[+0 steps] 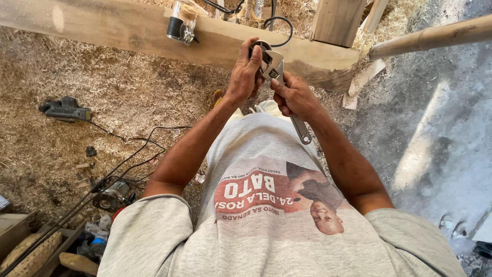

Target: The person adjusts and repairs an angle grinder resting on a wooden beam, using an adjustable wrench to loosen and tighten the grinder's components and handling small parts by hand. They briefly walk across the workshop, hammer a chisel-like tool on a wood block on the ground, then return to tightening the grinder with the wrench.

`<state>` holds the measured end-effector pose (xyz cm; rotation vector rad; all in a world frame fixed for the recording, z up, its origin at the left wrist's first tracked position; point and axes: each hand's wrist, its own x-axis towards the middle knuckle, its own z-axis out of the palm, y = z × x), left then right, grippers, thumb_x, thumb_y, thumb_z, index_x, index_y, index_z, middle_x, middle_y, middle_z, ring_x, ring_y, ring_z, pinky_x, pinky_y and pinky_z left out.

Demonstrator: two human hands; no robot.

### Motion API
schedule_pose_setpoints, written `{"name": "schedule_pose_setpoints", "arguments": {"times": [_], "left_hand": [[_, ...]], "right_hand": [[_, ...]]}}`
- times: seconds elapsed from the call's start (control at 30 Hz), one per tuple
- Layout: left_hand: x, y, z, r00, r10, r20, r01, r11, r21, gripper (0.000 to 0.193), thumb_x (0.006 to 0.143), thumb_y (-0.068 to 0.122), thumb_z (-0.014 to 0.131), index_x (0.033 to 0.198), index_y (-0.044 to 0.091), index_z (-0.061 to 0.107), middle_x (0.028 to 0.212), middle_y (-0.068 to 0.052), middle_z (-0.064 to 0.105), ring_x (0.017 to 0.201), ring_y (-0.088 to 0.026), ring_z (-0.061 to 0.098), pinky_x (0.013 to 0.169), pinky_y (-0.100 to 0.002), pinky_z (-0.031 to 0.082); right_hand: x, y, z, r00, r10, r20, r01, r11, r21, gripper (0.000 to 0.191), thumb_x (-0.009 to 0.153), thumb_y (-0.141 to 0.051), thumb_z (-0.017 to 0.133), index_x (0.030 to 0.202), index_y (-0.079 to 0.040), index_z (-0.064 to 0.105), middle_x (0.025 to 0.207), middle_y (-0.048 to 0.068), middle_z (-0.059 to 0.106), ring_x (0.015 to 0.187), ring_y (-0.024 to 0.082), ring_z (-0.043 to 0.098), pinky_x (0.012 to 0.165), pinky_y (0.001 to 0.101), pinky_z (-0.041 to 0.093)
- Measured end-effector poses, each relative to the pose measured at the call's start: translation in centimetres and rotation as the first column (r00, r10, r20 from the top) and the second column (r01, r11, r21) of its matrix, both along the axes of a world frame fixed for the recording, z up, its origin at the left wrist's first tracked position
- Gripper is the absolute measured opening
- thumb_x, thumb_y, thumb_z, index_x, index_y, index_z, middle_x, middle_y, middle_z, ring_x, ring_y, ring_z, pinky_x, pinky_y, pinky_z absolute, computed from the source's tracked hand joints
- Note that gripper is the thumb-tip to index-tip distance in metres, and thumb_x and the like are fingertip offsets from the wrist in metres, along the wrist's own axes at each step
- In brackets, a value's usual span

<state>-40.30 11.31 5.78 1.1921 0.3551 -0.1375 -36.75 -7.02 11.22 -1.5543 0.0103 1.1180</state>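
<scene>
My right hand [296, 95] grips a silver adjustable wrench [303, 131] by its handle, the jaw end raised near a dark round metal part [260, 47]. My left hand [245, 74] is closed around that round part, thumb pressed on its side. Both hands are held over a long wooden beam [128, 28] that runs across the top of the view. The wrench jaws meet the part between my two hands; the exact contact is hidden by my fingers.
A small black and clear power tool [180, 26] rests on the beam. On the sawdust-covered ground lie a grey power tool [65, 109], black cables [134, 156] and a round motor tool [113, 196]. A wooden post [335, 20] and a pole [430, 35] stand to the right.
</scene>
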Motion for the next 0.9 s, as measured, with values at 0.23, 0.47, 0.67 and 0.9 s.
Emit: {"name": "schedule_pose_setpoints", "arguments": {"times": [0.23,0.47,0.67,0.9], "left_hand": [[-0.2,-0.6,1.2,0.997,0.002,-0.075,-0.005,0.999,-0.037,0.069,0.101,0.068,0.035,0.155,0.025,0.027,0.064,0.0,0.055,0.045,-0.006,0.042,0.037,-0.023,0.03],[-0.2,-2.4,-0.1,0.985,0.169,-0.029,-0.171,0.981,-0.091,0.071,0.103,0.071,0.032,0.155,0.024,0.028,0.088,-0.004,0.059,0.054,-0.007,0.047,0.041,-0.023,0.036],[0.4,-3.4,-2.0,0.964,0.262,0.037,-0.25,0.947,-0.2,0.071,0.106,0.067,0.033,0.159,0.02,0.025,0.123,-0.009,0.058,0.099,-0.016,0.066,0.08,-0.035,0.062],[0.2,-5.1,-1.4,0.959,0.278,-0.045,-0.26,0.813,-0.522,0.073,0.101,0.066,0.036,0.157,0.021,0.022,0.112,-0.017,0.059,0.088,-0.028,0.069,0.075,-0.042,0.062]], "right_hand": [[-0.3,0.3,-0.3,0.994,-0.11,0.012,0.109,0.992,0.067,0.022,0.11,-0.03,0.052,0.113,-0.008,0.053,0.066,-0.001,0.052,0.042,0.006,0.045,0.036,0.0235,0.036],[-1.1,1.0,1.5,0.989,-0.131,0.065,0.133,0.991,-0.021,0.022,0.108,-0.029,0.05,0.113,-0.009,0.057,0.063,-0.002,0.052,0.041,0.007,0.047,0.035,0.024,0.037],[-2.0,1.5,1.8,0.984,-0.095,0.15,0.111,0.989,-0.101,0.03,0.11,-0.03,0.051,0.097,-0.003,0.057,0.061,0.001,0.057,0.04,0.009,0.051,0.034,0.0273,0.039],[-3.1,1.6,0.9,0.969,-0.223,0.105,0.231,0.97,-0.07,0.035,0.109,-0.03,0.052,0.086,-0.004,0.058,0.06,0.003,0.06,0.039,0.01,0.052,0.033,0.0286,0.038]]}}
